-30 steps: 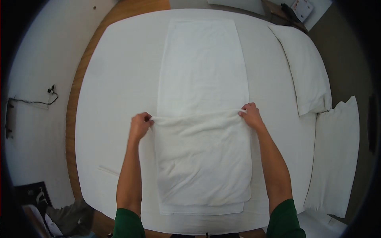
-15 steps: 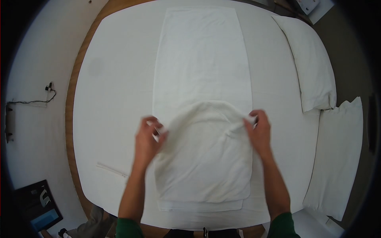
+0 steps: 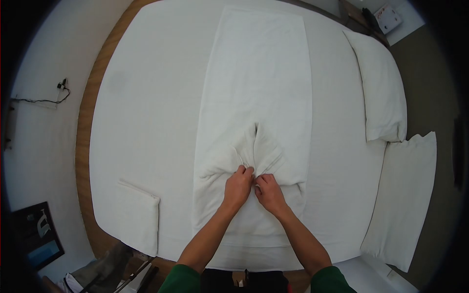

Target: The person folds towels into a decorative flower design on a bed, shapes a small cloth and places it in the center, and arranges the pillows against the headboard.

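Observation:
A long white towel (image 3: 259,73) lies lengthwise over the bed, its near end gathered into folds that rise to a point in the middle. My left hand (image 3: 239,185) pinches the cloth just left of the centre fold. Close beside it on the right, my right hand (image 3: 269,193) grips the other side of the same gathered cloth. The two hands nearly touch, and the fingertips are partly tucked into the folds.
A folded white cloth (image 3: 139,219) lies at the bed's near left. Two white pillows, the far pillow (image 3: 383,88) and the near pillow (image 3: 403,200), line the right side. A wooden edge (image 3: 84,146) borders the bed (image 3: 141,122) on the left.
Both hands have come inward from the towel's side edges to its middle. The near end, a rounded flap before, is now drawn into a pointed fold.

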`<control>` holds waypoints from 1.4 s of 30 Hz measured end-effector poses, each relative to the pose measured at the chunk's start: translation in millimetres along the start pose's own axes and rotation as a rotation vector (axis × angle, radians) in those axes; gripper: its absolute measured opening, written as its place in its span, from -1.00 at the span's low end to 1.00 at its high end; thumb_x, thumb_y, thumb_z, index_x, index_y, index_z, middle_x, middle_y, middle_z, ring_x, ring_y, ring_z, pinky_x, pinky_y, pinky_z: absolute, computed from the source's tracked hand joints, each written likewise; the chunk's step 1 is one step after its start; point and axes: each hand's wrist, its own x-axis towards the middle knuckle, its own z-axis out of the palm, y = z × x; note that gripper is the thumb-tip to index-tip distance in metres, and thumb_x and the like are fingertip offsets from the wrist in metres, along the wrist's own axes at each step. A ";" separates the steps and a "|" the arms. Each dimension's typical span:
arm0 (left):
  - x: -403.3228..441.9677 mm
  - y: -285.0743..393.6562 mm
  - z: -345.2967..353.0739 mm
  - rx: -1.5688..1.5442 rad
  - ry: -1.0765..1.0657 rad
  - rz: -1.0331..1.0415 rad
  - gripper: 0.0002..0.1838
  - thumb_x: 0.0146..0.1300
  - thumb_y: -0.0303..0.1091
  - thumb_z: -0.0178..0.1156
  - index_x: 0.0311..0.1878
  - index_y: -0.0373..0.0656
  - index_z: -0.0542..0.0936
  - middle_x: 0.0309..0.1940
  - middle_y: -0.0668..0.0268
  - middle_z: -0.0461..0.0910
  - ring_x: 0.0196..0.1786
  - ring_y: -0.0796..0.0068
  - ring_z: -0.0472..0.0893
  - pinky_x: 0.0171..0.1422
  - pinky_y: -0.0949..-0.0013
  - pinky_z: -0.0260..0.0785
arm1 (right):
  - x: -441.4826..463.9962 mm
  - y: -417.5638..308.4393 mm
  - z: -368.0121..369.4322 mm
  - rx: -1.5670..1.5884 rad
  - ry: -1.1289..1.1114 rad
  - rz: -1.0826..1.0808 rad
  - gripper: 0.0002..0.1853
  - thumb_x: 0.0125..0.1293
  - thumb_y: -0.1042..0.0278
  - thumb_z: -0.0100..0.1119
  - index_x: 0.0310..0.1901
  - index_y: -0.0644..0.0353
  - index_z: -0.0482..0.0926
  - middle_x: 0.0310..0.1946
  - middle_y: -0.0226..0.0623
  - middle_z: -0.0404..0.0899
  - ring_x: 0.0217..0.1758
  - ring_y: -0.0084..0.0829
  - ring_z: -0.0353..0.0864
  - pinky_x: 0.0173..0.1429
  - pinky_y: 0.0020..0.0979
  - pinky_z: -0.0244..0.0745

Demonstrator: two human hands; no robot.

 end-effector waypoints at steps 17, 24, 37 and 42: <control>-104.9 -31.4 -34.2 0.112 0.331 0.079 -0.60 0.12 -0.50 0.32 0.07 -0.16 0.55 -0.01 0.11 0.57 -0.16 0.14 0.61 -0.11 0.18 0.51 | 35.6 19.3 -48.2 -0.304 0.270 0.062 -0.37 0.29 0.26 0.19 0.38 0.17 0.29 0.39 -0.01 0.24 0.48 0.05 0.12 0.48 0.07 0.03; -201.0 -115.1 -78.9 0.065 -0.039 -0.547 -0.70 0.08 -0.47 0.38 -0.14 -0.29 0.52 -0.23 0.08 0.46 -0.16 0.06 0.48 -0.01 0.12 0.37 | -225.5 33.4 -42.1 -0.240 0.148 0.955 -0.54 0.29 0.18 0.31 0.01 0.36 0.40 -0.12 -0.05 0.45 -0.06 -0.17 0.46 0.07 -0.19 0.39; -214.1 -104.2 -83.5 -0.046 0.271 -0.377 -0.80 0.24 -0.48 0.25 -0.17 -0.35 0.45 -0.29 0.12 0.52 -0.34 0.32 0.55 -0.22 0.26 0.44 | -250.2 24.0 -50.0 0.428 0.301 1.055 -0.71 0.35 0.41 0.21 0.01 0.29 0.39 -0.25 -0.29 0.50 -0.33 -0.51 0.56 -0.31 -0.47 0.57; -221.1 -95.6 -98.9 -0.497 0.155 -0.714 -0.86 0.28 -0.52 0.22 -0.28 -0.30 0.42 -0.51 0.24 0.54 -0.54 0.44 0.57 -0.44 0.40 0.49 | -253.0 15.5 -62.5 0.657 0.429 1.242 -0.65 0.32 0.52 0.18 0.07 0.30 0.28 -0.29 -0.18 0.49 -0.44 -0.41 0.59 -0.35 -0.41 0.65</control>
